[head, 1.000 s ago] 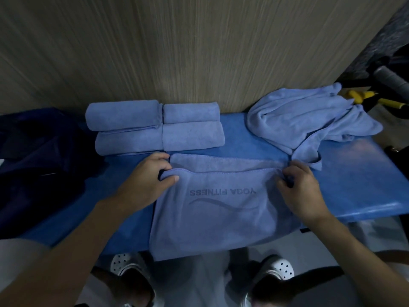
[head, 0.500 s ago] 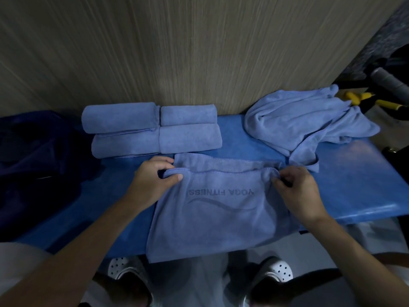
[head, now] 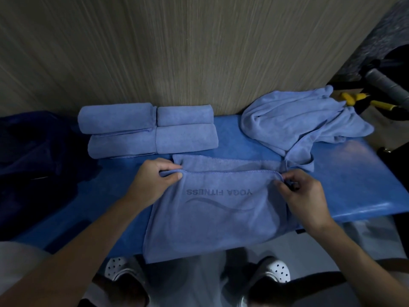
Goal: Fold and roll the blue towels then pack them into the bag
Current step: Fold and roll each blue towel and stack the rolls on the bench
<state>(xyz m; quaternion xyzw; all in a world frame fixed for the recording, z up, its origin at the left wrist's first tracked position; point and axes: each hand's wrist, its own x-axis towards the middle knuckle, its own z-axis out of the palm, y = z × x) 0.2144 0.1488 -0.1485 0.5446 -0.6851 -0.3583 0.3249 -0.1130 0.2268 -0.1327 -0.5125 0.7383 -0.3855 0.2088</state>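
Towel (head: 217, 218) lies flat on the blue table (head: 345, 191), near edge hanging off. Left hand (head: 152, 181) & right hand (head: 304, 197) each pinch a top-layer corner (thumb over, fingers curled). Line corners up w/ the back hem, pull taut, smooth flat.

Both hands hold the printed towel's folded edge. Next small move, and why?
Probably push the pinched edge forward to the far hem: left hand and right hand pinch the upper-layer corners of the printed towel, short of the lower layer's edge.
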